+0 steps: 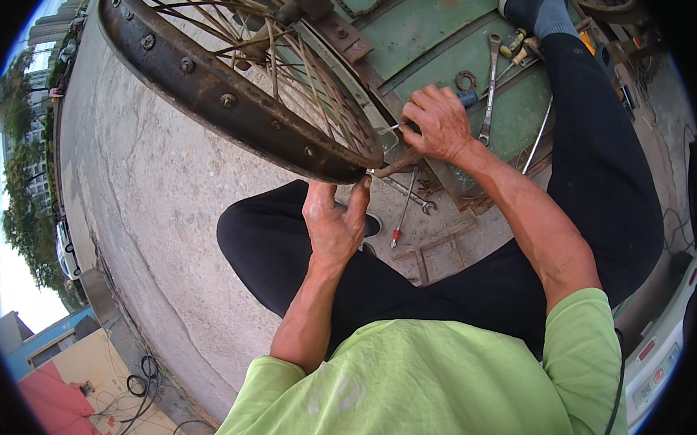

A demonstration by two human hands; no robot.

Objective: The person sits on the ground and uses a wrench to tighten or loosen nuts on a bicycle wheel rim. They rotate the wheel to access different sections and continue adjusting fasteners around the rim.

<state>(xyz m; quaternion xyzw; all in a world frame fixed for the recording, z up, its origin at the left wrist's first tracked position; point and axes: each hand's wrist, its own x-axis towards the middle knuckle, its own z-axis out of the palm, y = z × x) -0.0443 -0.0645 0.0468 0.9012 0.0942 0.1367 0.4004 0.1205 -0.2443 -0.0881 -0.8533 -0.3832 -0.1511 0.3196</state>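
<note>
A rusty spoked wheel rim (224, 90) tilts over cracked concrete ground (151, 212), its lowest edge just above the knees of a seated person in black trousers (598, 165) and a green shirt (420, 387). Beside the rim lies a green metal panel (441, 31) with 1 long wrench (490, 88) and a yellow-handled screwdriver (514, 45) on it. The left hand (334, 222) is closed around the rim's bottom edge. The right hand (438, 122) is clamped on a small tool (399, 163) pressed against the rim where the spokes meet it. A red-tipped screwdriver (402, 215) lies on the ground between the legs.
</note>
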